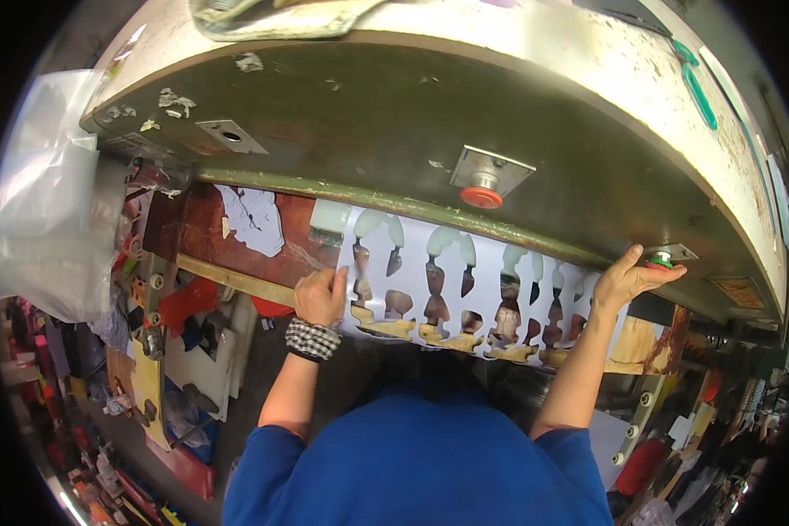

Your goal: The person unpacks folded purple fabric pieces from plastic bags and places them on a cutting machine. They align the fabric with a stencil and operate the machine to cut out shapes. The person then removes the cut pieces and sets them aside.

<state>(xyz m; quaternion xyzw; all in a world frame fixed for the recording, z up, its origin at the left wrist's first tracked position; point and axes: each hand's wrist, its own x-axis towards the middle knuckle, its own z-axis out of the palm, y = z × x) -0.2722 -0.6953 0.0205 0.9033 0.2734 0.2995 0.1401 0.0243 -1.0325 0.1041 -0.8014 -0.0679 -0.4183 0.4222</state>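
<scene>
White cutout sheet (486, 282), left hand (320, 298) at its edge (red board (188, 232) extends left).

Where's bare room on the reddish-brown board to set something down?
Left of the white scrap on the reddish-brown board, and on a scuffed patch between that scrap and the pale green piece. Crowded between the left hand and right hand, where the cut-out white sheet lies.

I have clear plastic (48, 188) at my far left, with a red bundle (190, 301) lower beside it. A green-handled tool (697, 88) lies at my upper right
</scene>
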